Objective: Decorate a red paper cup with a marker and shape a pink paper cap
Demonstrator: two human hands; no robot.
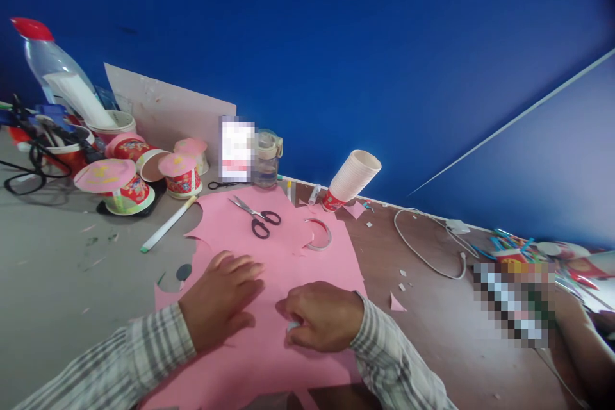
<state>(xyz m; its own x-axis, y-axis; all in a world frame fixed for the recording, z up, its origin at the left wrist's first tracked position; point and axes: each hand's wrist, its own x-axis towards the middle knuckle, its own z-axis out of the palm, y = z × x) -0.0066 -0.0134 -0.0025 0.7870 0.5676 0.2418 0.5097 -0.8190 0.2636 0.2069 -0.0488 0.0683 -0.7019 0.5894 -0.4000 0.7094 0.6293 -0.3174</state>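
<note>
- The left hand (221, 298) lies flat with its fingers spread, pressing down the pink sheet (283, 256) in the lower middle of the frame. It grips nothing.
- The right hand (324, 317) is curled on the same sheet just beside it, its fingers closed round a small pale object (293, 327). I cannot tell what that object is.
- Done so far, judging by how things lie: round bites are cut from the sheet's left edge, a curved pink strip (319, 235) lies loose on it, and the paper cups at the upper left (127, 189) already carry pink tops.
- Left to do: most of the sheet is uncut, and the stack of plain cups (353, 179) lies on its side unused.
- Around them: the scissors (257, 218) rest on the sheet above the hands. A marker (168, 224) lies on the surface to the left and a white cable (423, 250) to the right.
- Nothing blocks the hands.
</note>
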